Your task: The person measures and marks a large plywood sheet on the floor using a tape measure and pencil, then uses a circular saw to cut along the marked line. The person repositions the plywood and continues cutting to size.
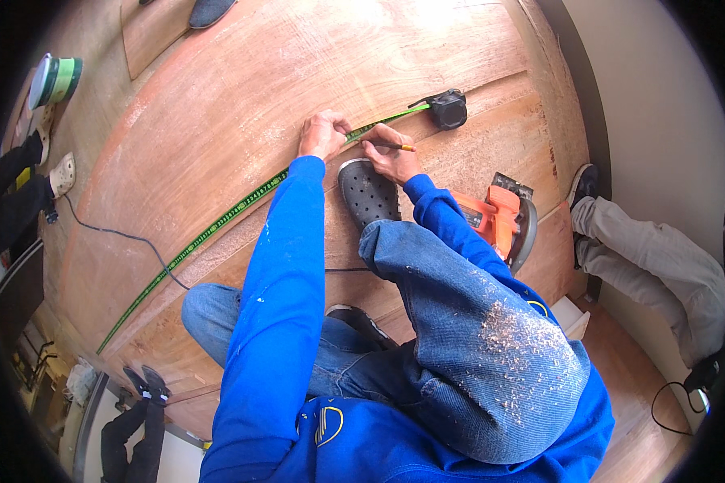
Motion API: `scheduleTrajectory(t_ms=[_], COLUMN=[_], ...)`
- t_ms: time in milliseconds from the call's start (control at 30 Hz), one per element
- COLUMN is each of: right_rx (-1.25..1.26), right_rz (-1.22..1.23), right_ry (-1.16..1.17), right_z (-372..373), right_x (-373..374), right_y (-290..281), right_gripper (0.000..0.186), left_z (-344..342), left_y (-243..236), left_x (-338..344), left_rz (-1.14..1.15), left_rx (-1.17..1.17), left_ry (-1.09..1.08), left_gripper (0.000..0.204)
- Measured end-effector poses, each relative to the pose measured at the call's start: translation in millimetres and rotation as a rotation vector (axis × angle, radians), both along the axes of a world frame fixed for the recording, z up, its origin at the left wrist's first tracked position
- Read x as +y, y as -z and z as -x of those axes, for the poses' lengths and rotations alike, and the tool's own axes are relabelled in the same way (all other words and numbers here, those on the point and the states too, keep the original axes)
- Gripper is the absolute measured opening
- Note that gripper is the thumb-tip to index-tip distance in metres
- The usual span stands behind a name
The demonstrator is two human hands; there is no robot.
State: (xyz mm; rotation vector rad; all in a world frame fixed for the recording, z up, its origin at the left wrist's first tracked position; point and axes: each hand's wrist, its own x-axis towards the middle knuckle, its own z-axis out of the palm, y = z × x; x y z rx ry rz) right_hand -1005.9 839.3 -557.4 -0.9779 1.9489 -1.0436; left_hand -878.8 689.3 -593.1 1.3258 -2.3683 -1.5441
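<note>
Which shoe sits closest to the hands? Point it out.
The dark perforated clog, just below the right hand holding the pencil. The other shoes, like the one at the top edge, lie far off.

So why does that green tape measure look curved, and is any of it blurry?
Head view: the fisheye lens bends the tape measure and the plywood sheet toward the rim; corners are black. Light is soft daylight, palest at top; both hands look sharp.

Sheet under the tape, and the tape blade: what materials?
The sheet looks like plywood: reddish-brown veneer, matte, unfinished, with visible grain streaks. The tape blade is thin and bright green with printed marks, lying flat; likely coated steel, though fibreglass can't be ruled out.
</note>
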Motion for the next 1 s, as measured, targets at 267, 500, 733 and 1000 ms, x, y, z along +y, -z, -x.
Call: scheduleTrajectory(t_ms=[267,500,733,1000], right_rx=[0.001,-0.034,-0.091,-0.075], right_rz=[0.024,0.029,-0.019,-0.008], right_ry=[0.000,0.013,0.009,-0.008], right_z=[0,1,4,4], right_x=[0,1,2,1], right_y=[-3,2,6,6], right_gripper=[0.014,0.014,0.016,0.015], left_z=[0,-2,-2,-2], left_y=[2,6,13,7], left_x=[0,-1,-1,-1], left_rz=[-0.028,-0.083,-0.062,-0.043], left_rx=[0.023,-0.023,0.010,-0.006], left_ry=[-0.022,-0.030,-0.013,-0.006], left_gripper=[0.023,0.023,0.020,0.019])
